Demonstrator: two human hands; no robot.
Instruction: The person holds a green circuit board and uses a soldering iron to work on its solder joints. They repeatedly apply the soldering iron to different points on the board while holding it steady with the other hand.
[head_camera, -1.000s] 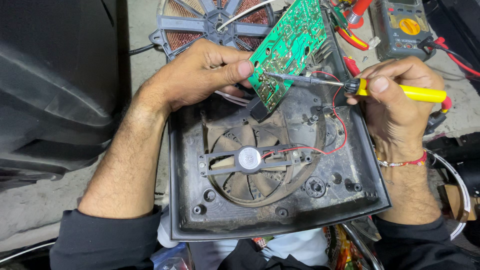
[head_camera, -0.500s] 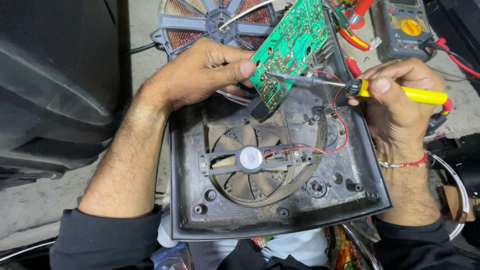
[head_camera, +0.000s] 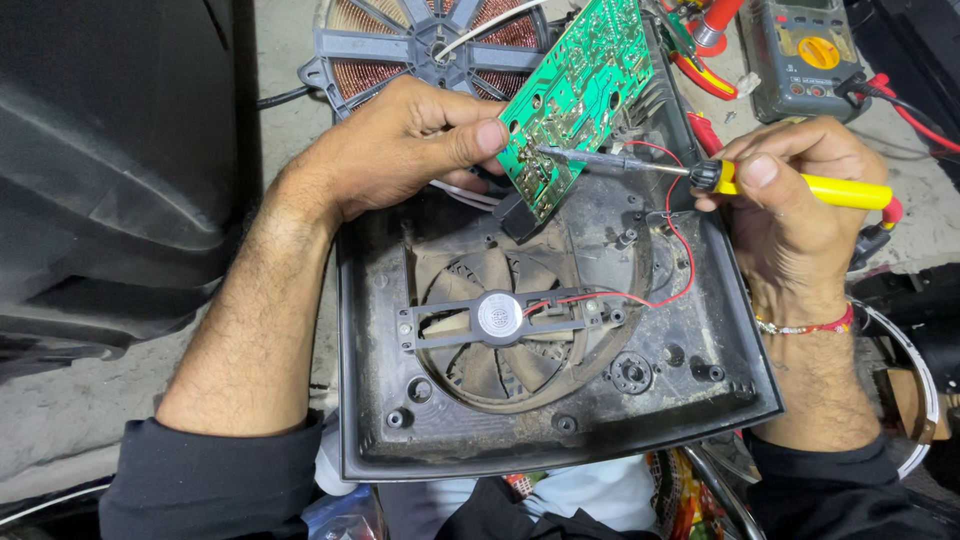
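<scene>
Tilting between both hands, circuit board (head_camera: 575, 95) meets soldering iron (head_camera: 700, 175).

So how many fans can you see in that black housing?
1. The fan sits in the middle of the black housing, below the circuit board the left hand holds. None else shows.

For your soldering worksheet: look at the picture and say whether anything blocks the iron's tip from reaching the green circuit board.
Nothing visible does. The right hand holds the yellow-handled soldering iron, and its tip already meets the solder side of the green circuit board, which the left hand tilts up. The red wire runs below it.
</scene>
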